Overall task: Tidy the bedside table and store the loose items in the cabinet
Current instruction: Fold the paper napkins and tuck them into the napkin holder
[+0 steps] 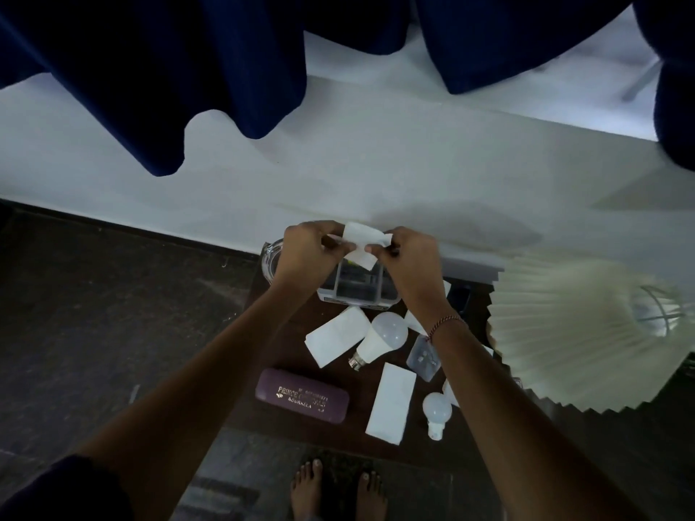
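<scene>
I see my left hand (306, 246) and right hand (408, 253) both pinching one white paper slip (361, 244) (creased) above the bench (286, 355).

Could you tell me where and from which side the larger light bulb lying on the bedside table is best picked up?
Grip the larger light bulb around its white neck, between the round globe and the metal cap, probably coming straight down from above. It lies on its side, globe toward the wall and cap toward the person, so the neck is exposed. The folded paper touches its left flank, so keep the fingers clear of it.
</scene>
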The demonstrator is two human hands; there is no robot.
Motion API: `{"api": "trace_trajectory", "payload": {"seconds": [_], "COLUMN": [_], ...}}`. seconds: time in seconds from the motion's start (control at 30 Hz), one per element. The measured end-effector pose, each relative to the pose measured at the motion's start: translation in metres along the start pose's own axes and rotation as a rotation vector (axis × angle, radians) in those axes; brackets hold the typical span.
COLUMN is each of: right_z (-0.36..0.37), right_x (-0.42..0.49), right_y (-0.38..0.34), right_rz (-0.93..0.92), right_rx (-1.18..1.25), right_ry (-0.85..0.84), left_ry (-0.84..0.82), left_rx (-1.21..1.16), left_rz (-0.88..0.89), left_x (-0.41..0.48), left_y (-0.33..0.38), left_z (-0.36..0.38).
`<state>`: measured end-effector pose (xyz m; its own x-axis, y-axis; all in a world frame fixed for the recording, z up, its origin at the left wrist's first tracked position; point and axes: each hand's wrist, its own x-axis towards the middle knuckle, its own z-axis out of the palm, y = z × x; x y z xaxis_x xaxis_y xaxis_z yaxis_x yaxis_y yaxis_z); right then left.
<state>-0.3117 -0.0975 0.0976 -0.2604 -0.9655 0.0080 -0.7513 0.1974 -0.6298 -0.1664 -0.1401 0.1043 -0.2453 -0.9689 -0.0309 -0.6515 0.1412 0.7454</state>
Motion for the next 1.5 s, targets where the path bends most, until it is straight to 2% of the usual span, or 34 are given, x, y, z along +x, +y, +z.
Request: {"api": "trace_trajectory", "payload": {"seconds": [0.3,0.77,1.1,1.2,1.37,1.5], "right_z": [0.001,0.026,0.027,0.022,0.015,0.016], "right_x": [0.03,0.033,0.026,0.024,-0.003,-0.037], "right_y": [0.014,0.038,0.04,0.041,0.035,0.026], "right_rz": [0.058,0.046,0.051,0.065,0.083,0.051], "right_rx": [0.03,-0.047,0.049,0.052,0.189,0.248], "right_ry": [-0.032,-0.135,-0.178,-0.123,0.12,0.126], "left_ry": [-0.034,-0.136,-0.075,-0.015,0.172,0.218], "left_rx": [0.084,0.231,0.116,0.057,0.023,0.005], "left_rz": [0.023,0.004,-0.046,-0.074,-0.159,-0.339], "left_x": [0.033,0.032,0.03,0.025,-0.011,-0.056], "left_y": [0.001,-0.024,-0.026,-0.027,-0.04,-0.059], "left_z": [0.014,0.035,0.037,0.032,0.019,0.017]}}
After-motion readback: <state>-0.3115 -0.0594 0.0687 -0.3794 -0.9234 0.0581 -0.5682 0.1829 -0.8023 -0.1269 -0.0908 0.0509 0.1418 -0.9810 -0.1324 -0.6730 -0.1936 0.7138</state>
